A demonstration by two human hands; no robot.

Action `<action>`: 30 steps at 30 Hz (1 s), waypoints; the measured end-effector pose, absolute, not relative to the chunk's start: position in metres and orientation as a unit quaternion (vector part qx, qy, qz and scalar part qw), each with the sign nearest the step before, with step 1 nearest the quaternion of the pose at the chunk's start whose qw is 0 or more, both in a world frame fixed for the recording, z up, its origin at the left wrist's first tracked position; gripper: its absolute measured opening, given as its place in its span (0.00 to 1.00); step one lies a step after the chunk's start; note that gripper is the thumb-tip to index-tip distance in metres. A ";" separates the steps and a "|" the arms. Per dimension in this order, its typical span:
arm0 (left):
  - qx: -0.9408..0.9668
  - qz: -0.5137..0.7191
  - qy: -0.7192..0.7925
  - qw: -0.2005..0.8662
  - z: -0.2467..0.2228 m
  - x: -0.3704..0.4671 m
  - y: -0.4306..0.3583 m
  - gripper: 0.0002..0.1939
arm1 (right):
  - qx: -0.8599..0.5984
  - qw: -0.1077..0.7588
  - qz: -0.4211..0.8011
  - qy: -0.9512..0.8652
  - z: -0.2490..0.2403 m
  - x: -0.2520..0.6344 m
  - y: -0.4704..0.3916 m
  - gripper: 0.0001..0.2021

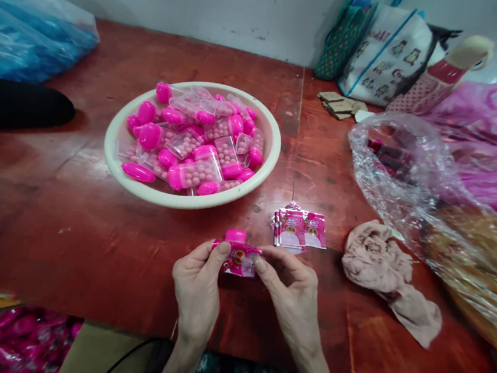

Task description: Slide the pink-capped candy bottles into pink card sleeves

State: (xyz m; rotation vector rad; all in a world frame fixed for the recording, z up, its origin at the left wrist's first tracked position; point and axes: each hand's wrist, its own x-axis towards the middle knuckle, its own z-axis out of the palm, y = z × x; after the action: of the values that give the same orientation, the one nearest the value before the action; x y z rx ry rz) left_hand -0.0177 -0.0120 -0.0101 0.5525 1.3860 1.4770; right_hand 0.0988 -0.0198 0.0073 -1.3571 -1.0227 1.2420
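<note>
Between my two hands, over the table's near part, is a pink printed wrapper sleeve (pixel 241 260). My left hand (pixel 199 281) pinches its left end between thumb and fingers. On the right end, the thumb and fingers of my right hand (pixel 293 293) close in the same way. A pink-capped container (pixel 235 236) shows just behind the sleeve; how far it sits inside is hidden. Beyond my right hand lies a small stack of flat pink wrapper sleeves (pixel 290 229). A cream basin (pixel 274 145) behind my hands holds many clear containers of pink beads with pink caps (pixel 197 173).
A crumpled beige cloth (pixel 376 257) and clear plastic bag (pixel 407 178) lie on the right. Printed bags (pixel 384 53) and cardboard pieces (pixel 339 104) stand near the wall. At left are a bag of blue items (pixel 30 30), a black object (pixel 23 106) and, below the edge, wrapped pink goods (pixel 9 339).
</note>
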 end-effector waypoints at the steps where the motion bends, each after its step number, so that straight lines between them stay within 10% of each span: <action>1: 0.229 0.607 0.568 0.506 -0.012 -0.018 -0.012 0.05 | -0.555 0.497 0.520 -0.419 0.006 0.098 -0.020 0.04; 16: 0.330 0.597 0.622 0.385 0.000 -0.018 -0.012 0.07 | -0.586 0.530 0.405 -0.461 -0.004 0.098 -0.019 0.05; 30: 0.277 0.576 0.583 0.502 -0.008 -0.025 -0.013 0.08 | -0.594 0.520 0.396 -0.469 -0.019 0.096 -0.022 0.06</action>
State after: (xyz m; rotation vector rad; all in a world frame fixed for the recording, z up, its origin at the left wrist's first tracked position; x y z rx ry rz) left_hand -0.0248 -0.0133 -0.0085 0.6699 1.4074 1.3912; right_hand 0.0963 -0.0215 -0.0192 -1.4243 -1.1235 0.9503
